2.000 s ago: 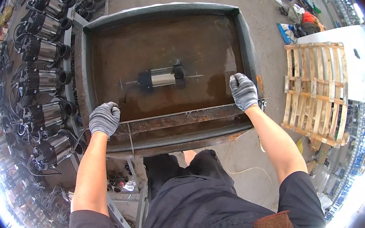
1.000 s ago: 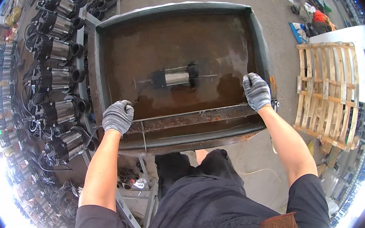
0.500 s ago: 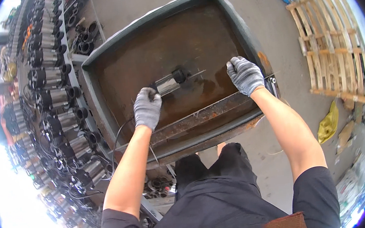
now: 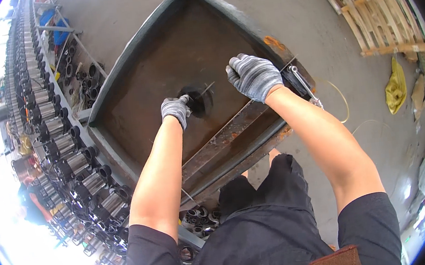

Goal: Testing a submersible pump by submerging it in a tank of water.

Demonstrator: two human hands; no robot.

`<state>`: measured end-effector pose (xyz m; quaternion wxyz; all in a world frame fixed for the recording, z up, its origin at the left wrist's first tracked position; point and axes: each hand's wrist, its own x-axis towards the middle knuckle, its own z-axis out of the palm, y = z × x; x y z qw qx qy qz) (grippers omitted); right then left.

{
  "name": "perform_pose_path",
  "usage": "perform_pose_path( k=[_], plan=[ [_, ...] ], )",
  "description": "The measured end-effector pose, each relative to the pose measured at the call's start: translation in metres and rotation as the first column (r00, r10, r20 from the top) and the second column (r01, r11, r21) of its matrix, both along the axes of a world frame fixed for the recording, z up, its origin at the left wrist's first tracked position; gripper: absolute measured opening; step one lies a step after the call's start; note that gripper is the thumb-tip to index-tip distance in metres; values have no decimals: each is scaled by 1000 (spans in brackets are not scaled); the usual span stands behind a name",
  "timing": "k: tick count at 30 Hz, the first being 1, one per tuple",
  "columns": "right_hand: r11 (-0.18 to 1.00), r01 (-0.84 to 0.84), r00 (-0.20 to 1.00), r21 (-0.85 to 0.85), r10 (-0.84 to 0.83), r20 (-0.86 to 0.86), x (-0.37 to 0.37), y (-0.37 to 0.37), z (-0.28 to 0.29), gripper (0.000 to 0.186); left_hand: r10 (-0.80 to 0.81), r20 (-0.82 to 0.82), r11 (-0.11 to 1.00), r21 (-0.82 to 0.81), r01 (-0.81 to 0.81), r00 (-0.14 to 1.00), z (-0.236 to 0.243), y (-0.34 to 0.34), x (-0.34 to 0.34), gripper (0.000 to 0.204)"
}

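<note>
My left hand (image 4: pixel 175 110), in a grey striped glove, is closed at the black end of a cylindrical motor (image 4: pixel 198 102). The motor is over or partly in the brown water of a deep green-rimmed tank (image 4: pixel 131 53), and a thin rod-like shaft (image 4: pixel 209 87) sticks out of it. How deep the motor sits I cannot tell, and my hand hides part of it. My right hand (image 4: pixel 254 78), gloved alike, hovers over the tank's right side with its fingers curled closed. What those fingers hold, if anything, is hidden. A metal wrench (image 4: pixel 303 84) lies on the tank's right corner by my right wrist.
A rusty bar (image 4: pixel 224 141) spans the tank's near side. Along the left runs a long rack of similar motors (image 4: pixel 63 145), with a person (image 4: pixel 36 205) beyond it. Wooden pallets (image 4: pixel 375 4) and a yellow sack (image 4: pixel 395 86) lie on the floor at right.
The motor has swung to show its dark end, and its silver body no longer shows. My right hand has moved left and slightly up. The whole view has turned, tilting the tank.
</note>
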<state>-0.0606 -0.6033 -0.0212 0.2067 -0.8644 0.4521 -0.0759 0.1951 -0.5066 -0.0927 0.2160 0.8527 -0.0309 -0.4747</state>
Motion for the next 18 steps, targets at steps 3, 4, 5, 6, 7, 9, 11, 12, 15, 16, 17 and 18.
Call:
perform_pose_path(
  k=[3, 4, 5, 6, 7, 9, 11, 12, 15, 16, 17, 18],
  plan=[
    [1000, 10, 1000, 12, -10, 15, 0, -1, 0, 26, 75, -47, 996, -45, -77, 996, -5, 2, 0, 31],
    [1000, 6, 1000, 23, -6, 14, 0, 0, 0, 25, 60, 3, 998, -36, -60, 998, -3, 3, -5, 32],
    [1000, 14, 1000, 25, -14, 15, 1, 0, 0, 25, 46, 53, 999, -26, -44, 998, 0, 7, -8, 32],
    [1000, 17, 1000, 25, -18, 25, 4, 0, 0, 24, 57, 23, 991, -119, -54, 998, -5, 16, -5, 29],
    [999, 22, 999, 27, -23, 31, 2, 0, -1, 24, 49, 20, 992, -114, -46, 999, -3, 20, -8, 29],
    [1000, 26, 998, 9, -26, 48, -3, 0, -4, 23, 8, 31, 984, -181, -3, 999, 3, 29, -13, 26],
    [1000, 27, 999, -3, -27, 39, -2, 0, -3, 22, -7, 19, 971, -237, 11, 1000, 6, 42, -7, 25],
    [1000, 29, 999, 6, -30, 35, -2, 0, -3, 22, -26, 37, 969, -245, 34, 999, 8, 49, -5, 28],
    [999, 30, 998, -16, -29, 60, -1, 0, -2, 21, -47, 43, 960, -276, 57, 998, 11, 66, 2, 33],
    [999, 29, 998, -14, -28, 60, -1, 0, -2, 21, -46, 33, 952, -302, 54, 998, 11, 71, 5, 34],
    [999, 30, 998, -12, -30, 61, -1, 1, -2, 21, -46, 23, 943, -328, 51, 999, 11, 76, 7, 35],
    [1000, 28, 998, -10, -27, 64, -1, 1, -2, 20, -28, 3, 937, -348, 28, 1000, 10, 81, 9, 36]
  ],
)
